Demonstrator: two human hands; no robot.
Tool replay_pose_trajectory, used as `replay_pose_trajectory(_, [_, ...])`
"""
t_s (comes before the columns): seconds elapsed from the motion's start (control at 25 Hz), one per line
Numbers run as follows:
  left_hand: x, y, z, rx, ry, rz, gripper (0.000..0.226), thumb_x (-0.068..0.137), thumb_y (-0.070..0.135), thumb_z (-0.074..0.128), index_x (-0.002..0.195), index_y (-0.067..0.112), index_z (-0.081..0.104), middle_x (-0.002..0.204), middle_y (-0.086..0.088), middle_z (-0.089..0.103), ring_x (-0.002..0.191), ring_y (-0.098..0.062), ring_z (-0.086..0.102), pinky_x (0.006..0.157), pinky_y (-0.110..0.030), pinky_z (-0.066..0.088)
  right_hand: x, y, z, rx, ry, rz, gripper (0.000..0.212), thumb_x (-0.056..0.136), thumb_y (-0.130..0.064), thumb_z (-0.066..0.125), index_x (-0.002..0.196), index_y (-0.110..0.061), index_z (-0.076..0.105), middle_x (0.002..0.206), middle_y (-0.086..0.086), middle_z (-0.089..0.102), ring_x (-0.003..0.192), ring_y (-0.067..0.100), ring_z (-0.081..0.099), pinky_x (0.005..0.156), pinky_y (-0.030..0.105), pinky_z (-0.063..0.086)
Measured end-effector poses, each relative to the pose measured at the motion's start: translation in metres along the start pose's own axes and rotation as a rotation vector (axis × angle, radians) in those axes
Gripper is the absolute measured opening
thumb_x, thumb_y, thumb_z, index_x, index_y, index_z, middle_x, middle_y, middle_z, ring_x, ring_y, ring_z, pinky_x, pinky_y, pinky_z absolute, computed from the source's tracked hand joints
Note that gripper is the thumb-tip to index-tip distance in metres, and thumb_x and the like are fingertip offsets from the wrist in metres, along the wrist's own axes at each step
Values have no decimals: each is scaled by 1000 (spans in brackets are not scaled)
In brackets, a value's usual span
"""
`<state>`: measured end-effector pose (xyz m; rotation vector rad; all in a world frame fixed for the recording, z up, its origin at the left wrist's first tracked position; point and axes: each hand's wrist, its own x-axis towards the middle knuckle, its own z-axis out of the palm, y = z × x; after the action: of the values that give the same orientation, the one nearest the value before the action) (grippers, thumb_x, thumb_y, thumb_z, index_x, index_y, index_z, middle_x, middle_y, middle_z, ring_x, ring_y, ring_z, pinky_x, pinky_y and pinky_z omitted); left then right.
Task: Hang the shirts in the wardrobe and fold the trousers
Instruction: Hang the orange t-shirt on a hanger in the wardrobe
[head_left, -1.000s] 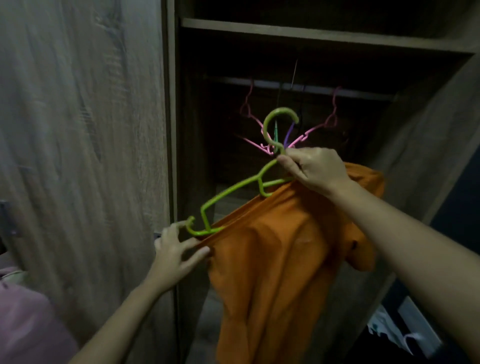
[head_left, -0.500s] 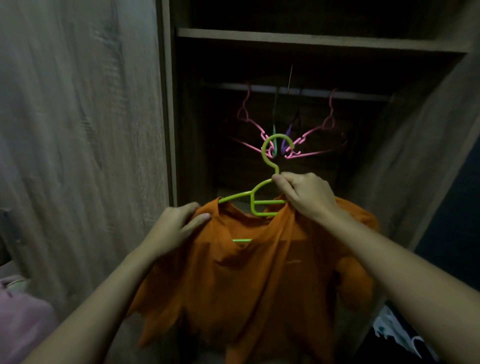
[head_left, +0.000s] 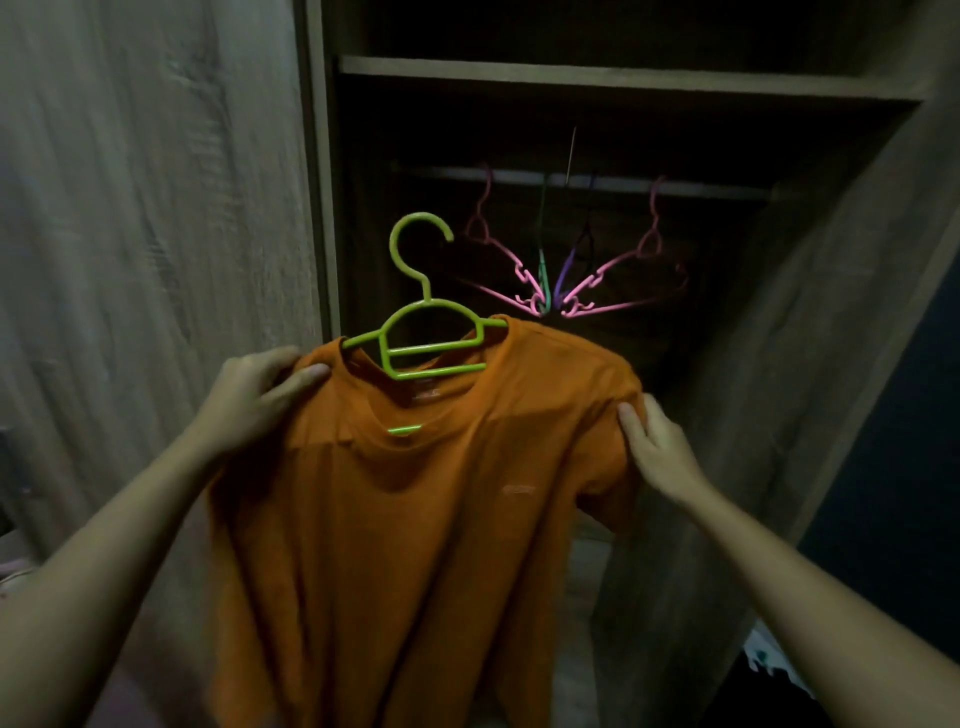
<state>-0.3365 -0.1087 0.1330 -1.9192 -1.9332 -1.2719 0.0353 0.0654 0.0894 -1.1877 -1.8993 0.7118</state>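
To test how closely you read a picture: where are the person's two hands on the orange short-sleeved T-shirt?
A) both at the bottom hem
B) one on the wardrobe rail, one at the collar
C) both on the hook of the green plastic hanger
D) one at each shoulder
D: the left hand grips one shoulder of the orange short-sleeved T-shirt and the right hand holds the other, while the green plastic hanger has its hook untouched.

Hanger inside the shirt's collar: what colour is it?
Lime green hanger, carrying the orange shirt; clearest in the head view.
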Motion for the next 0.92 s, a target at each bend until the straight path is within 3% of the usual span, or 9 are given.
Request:
replay_pose_trajectory(0.08, [1,-9,-2,45,-49,-46,19,91,29,52,73,24,54,67,-1,54,60,-13,52,49,-14,36,1,-11,1,119,82,-92,29,99,-34,35,103,-17,58,92,2,62,87,17,59,70,10,41])
replay_pose_trajectory(0.24, [-6,-35,-6,65,-81,-71,35,85,50,53,80,17,64,71,-7,61,65,-17,58,53,-20,40,25,-22,-26,289,262,-36,42,99,-40,34,115,-11,60,101,3,59,100,18,54,82,27,40])
replay_pose_trajectory(0.32, [-9,-34,-5,-22,-80,-89,19,89,41,56,78,27,64,70,1,62,65,-7,59,53,-13,42,37,-18,-41,15,214,42,42,95,-49,38,111,-19,62,105,4,61,104,24,56,92,36,41])
replay_pose_trajectory(0.4, [-7,-22,-2,-64,-31,-89,16,90,28,57,76,34,61,67,8,62,67,3,59,53,-7,42,41,-23,-43,-227,208,-9,35,92,-47,43,114,-24,58,117,6,60,112,26,55,101,47,39])
replay_pose_trajectory(0.56, [6,1,5,-76,-37,2,9,89,28,57,84,34,61,81,8,64,77,3,60,60,-9,47,43,-57,-28,-412,24,-429,48,93,-52,35,129,-24,50,130,0,55,119,17,52,101,43,41])
replay_pose_trajectory(0.64, [11,8,8,-110,-66,15,7,88,36,55,88,33,62,86,9,64,81,3,61,61,-10,48,44,-66,-22,-445,-65,-455,44,93,-54,36,126,-27,51,127,-4,56,116,15,52,98,42,44])
replay_pose_trajectory(0.76, [14,9,3,-141,-156,9,30,78,63,55,90,37,61,85,14,64,85,4,61,62,-10,47,44,-64,-16,-319,-91,-423,27,95,-43,41,109,-27,58,109,-6,59,104,14,56,89,37,47])
replay_pose_trajectory(0.84, [14,5,-6,-179,-282,-30,48,67,76,49,91,36,60,86,13,64,82,3,62,61,-10,48,43,-58,-10,-256,-41,-395,19,96,-40,41,100,-29,56,103,-8,57,99,13,56,82,33,43])
replay_pose_trajectory(0.92, [12,-4,-9,-189,-329,-65,51,72,75,48,94,31,61,90,9,64,81,-1,64,65,-17,52,41,-55,-5,-226,24,-355,19,95,-42,42,96,-29,56,101,-8,57,98,14,56,80,32,41])
